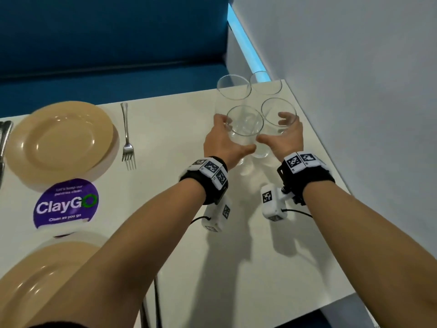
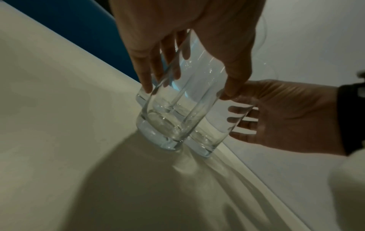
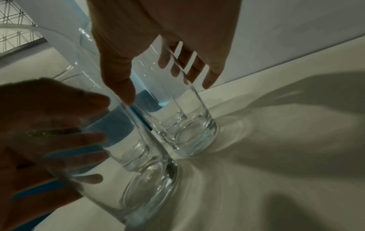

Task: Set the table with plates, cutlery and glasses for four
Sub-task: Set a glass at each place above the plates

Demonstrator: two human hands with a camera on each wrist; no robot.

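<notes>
Several clear glasses stand clustered at the far right corner of the white table (image 1: 179, 143). My left hand (image 1: 233, 136) curls round the near left glass (image 1: 246, 125), fingers on its far side and thumb on the near side. My right hand (image 1: 274, 129) curls round the near right glass (image 1: 277, 110) the same way. Both glasses stand upright on the table, side by side. In the left wrist view my left hand (image 2: 189, 87) grips its glass (image 2: 169, 125). In the right wrist view my right hand (image 3: 168, 87) wraps its glass (image 3: 193, 132). Two more glasses (image 1: 234, 87) (image 1: 266, 82) stand behind.
A tan plate (image 1: 59, 140) with a fork (image 1: 127, 138) to its right lies at the far left; more cutlery (image 1: 4, 136) shows at the left edge. A second tan plate (image 1: 42, 280) lies near me. A purple ClayGo sticker (image 1: 66, 202) sits between them. A wall (image 1: 354, 91) borders the right, with a blue bench (image 1: 106, 43) beyond.
</notes>
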